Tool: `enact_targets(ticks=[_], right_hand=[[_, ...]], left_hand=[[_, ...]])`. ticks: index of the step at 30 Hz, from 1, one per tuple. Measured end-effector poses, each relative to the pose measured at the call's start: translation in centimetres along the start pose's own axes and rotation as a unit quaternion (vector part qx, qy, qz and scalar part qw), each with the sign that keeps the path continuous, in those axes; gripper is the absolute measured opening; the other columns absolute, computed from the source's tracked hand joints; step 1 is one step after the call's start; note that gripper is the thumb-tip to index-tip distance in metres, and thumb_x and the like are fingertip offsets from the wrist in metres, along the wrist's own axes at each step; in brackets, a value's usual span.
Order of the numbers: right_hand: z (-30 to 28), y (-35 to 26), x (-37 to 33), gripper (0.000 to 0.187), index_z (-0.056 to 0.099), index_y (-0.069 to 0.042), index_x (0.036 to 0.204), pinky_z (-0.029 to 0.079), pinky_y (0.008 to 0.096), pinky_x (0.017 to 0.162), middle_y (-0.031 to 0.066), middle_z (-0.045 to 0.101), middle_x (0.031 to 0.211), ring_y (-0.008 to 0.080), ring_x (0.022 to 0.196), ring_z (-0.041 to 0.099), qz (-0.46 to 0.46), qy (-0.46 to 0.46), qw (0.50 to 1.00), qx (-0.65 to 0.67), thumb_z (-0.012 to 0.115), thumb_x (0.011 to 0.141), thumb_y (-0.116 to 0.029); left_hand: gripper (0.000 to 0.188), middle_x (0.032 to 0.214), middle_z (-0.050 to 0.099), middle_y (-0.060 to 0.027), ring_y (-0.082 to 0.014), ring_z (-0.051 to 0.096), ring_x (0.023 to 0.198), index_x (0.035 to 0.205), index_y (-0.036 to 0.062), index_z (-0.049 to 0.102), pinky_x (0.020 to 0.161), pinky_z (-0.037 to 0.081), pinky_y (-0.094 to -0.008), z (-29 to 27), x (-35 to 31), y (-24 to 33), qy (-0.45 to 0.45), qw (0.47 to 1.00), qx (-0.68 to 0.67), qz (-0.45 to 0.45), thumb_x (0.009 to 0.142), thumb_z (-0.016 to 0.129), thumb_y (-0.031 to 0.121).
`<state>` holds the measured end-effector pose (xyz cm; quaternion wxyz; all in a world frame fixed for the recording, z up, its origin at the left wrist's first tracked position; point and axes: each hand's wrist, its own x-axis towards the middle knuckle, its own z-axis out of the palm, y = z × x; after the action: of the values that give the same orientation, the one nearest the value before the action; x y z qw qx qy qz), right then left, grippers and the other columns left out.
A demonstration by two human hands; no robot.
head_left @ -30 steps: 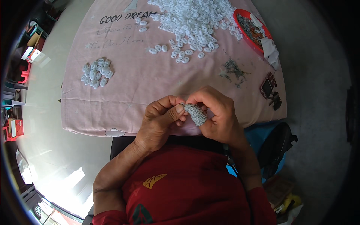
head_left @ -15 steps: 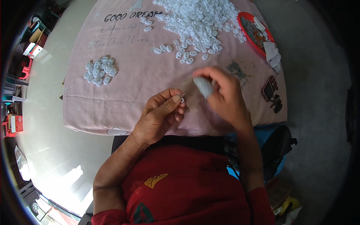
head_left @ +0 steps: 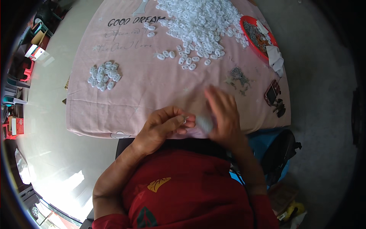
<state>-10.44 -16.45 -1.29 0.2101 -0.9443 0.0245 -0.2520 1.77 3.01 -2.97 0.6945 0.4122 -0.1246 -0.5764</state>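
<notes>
We see a left hand (head_left: pixel 164 124) near the front edge of a table covered in pale pink printed cloth (head_left: pixel 152 87), its thumb and forefinger pinched together on a small pale piece (head_left: pixel 186 120), the other fingers curled beneath. The piece is too small and too covered for us to make out its form fully, so we cannot tell whether it is finished. Just beside it is the right hand (head_left: pixel 227 118), blurred, its fingers apart from the left ones and fairly straight; a smeared light-grey lump (head_left: pixel 205 124) shows at its thumb side, and we cannot tell how firmly, or whether, the fingers grip it. As far as the layout lets us judge, the work is at an early stage: a small, compact group of oval white plastic pieces with holes (head_left: pixel 104 75) sits apart on the left, which we take to be the handled ones, while a far larger heap of similar white plastic pieces (head_left: pixel 202 23) spreads across the far side and looks untouched. Thin grey metal bits (head_left: pixel 239 74) lie loose on the cloth to the right, and more fill a shallow red tray (head_left: pixel 256 50) at the table's right edge, so we judge that plenty of both kinds remains.
</notes>
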Motion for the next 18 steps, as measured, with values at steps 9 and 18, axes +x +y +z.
enact_targets(ticks=[9, 18], right_hand=[[-0.9, 1.9, -7.5, 0.053, 0.06, -0.004, 0.124, 0.039, 0.0453, 0.101, 0.0178, 0.055, 0.133, 0.0374, 0.121, 0.054, 0.014, -0.041, 0.986, -0.161, 0.063, 0.071, 0.0], [-2.0, 3.4, 2.4, 0.042, 0.065, -0.003, 0.115, 0.049, 0.0403, 0.088, 0.0165, 0.064, 0.111, 0.0341, 0.103, 0.061, 0.035, -0.067, 0.997, 0.034, 0.063, 0.073, -0.001]], left_hand=[[0.012, 0.124, 0.063, -0.0213, -0.0296, 0.061, 0.119, 0.104, 0.0037, 0.059, 0.095, 0.051, -0.0354, -1.8, -4.2, -0.3, 0.035, 0.993, 0.074, 0.088, 0.099, 0.057, 0.014], [0.01, 0.129, 0.06, -0.0226, -0.033, 0.057, 0.124, 0.105, 0.0055, 0.06, 0.099, 0.051, -0.0392, -0.6, -2.7, 0.3, 0.019, 0.995, -0.08, 0.063, 0.099, 0.056, 0.012]])
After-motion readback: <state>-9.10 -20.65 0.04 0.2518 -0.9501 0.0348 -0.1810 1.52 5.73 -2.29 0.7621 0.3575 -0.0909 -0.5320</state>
